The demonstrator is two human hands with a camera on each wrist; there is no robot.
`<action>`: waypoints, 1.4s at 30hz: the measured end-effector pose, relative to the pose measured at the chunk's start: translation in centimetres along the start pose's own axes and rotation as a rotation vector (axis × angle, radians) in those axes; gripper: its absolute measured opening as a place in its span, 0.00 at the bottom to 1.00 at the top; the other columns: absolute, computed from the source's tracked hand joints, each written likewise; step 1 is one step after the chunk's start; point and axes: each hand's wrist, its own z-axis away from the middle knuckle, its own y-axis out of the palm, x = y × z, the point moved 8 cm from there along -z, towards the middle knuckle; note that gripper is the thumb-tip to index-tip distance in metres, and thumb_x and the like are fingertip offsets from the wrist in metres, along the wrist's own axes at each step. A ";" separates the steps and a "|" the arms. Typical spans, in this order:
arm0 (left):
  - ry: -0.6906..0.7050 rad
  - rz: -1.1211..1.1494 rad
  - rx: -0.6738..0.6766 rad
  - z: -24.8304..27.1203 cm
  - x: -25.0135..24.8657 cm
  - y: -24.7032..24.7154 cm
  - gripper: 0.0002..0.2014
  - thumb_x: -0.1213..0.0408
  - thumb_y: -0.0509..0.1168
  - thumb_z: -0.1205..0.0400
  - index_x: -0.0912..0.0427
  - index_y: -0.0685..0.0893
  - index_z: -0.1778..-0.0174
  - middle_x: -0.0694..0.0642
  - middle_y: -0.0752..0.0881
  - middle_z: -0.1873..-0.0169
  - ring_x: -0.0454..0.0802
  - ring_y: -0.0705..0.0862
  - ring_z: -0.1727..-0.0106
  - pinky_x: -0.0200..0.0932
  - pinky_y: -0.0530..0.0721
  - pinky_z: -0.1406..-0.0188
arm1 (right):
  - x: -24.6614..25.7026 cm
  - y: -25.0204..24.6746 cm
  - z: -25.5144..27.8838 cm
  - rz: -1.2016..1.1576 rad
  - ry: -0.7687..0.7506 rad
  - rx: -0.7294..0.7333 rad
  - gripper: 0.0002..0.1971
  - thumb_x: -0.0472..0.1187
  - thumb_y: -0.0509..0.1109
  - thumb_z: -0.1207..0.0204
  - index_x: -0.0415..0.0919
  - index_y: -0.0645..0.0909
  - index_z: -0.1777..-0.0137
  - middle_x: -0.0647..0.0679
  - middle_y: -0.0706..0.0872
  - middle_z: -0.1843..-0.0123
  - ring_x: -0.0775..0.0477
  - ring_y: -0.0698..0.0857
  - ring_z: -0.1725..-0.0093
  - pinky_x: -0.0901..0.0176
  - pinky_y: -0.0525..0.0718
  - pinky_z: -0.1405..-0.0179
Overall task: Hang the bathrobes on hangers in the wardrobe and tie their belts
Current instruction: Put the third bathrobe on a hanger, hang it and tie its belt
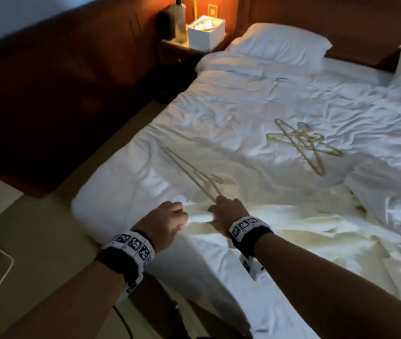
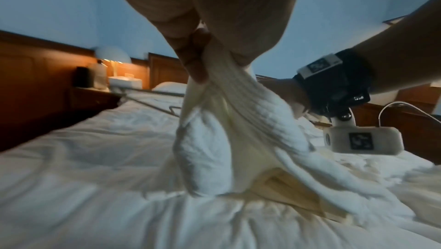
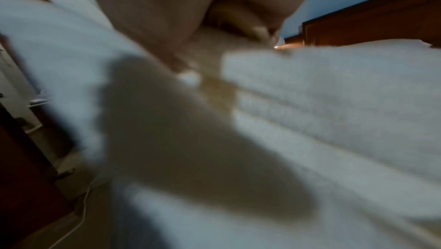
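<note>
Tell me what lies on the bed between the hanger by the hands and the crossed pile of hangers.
Nothing: in the head view only bare, wrinkled sheet separates the single hanger from the crossed hangers.

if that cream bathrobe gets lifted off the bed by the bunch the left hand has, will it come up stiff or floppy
Probably floppy: the bathrobe already gathers into soft folds where the left hand grips it, and the rest trails over the bed. Its ribbed, thick-looking cloth suggests some weight. The hanger lying against its edge may get dragged along.
</note>
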 end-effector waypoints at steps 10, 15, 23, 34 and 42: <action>-0.431 -0.100 -0.636 11.1 12.2 -22.6 0.04 0.73 0.61 0.24 0.61 0.76 0.62 0.54 0.75 0.62 0.49 0.72 0.66 0.38 0.70 0.67 | 20.6 -16.3 -6.4 -0.478 -0.103 -0.245 0.08 0.41 0.62 0.21 0.43 0.80 0.58 0.42 0.86 0.52 0.39 0.85 0.49 0.55 0.78 0.59; -0.860 0.647 -0.718 10.7 15.0 -18.4 0.20 0.58 0.74 0.25 0.67 0.76 0.47 0.66 0.83 0.59 0.59 0.84 0.63 0.47 0.83 0.71 | 20.3 -17.9 -7.7 -0.492 -0.068 -0.257 0.15 0.37 0.55 0.16 0.31 0.83 0.46 0.34 0.85 0.42 0.35 0.83 0.43 0.56 0.73 0.57; -0.897 0.913 -0.431 3.5 11.9 -7.4 0.21 0.37 0.63 0.32 0.49 0.84 0.53 0.58 0.90 0.54 0.57 0.89 0.53 0.62 0.87 0.48 | 8.8 -19.8 -5.5 -0.609 0.020 -0.368 0.17 0.43 0.59 0.15 0.30 0.84 0.51 0.35 0.86 0.50 0.36 0.83 0.52 0.52 0.75 0.57; -1.039 0.771 -0.474 -3.7 7.6 -6.8 0.11 0.52 0.64 0.22 0.57 0.78 0.59 0.60 0.84 0.53 0.59 0.82 0.53 0.52 0.80 0.47 | -15.3 -18.6 -0.3 -0.621 0.141 -0.586 0.36 0.54 0.63 0.18 0.46 0.50 0.16 0.50 0.82 0.63 0.45 0.83 0.63 0.55 0.73 0.61; -1.000 1.136 -0.514 -5.2 3.8 -3.3 0.14 0.60 0.73 0.26 0.54 0.73 0.54 0.60 0.80 0.67 0.54 0.78 0.65 0.49 0.81 0.64 | -17.9 -15.9 -0.3 -0.567 0.117 -0.352 0.33 0.69 0.65 0.28 0.39 0.71 0.78 0.44 0.74 0.79 0.44 0.75 0.75 0.55 0.68 0.72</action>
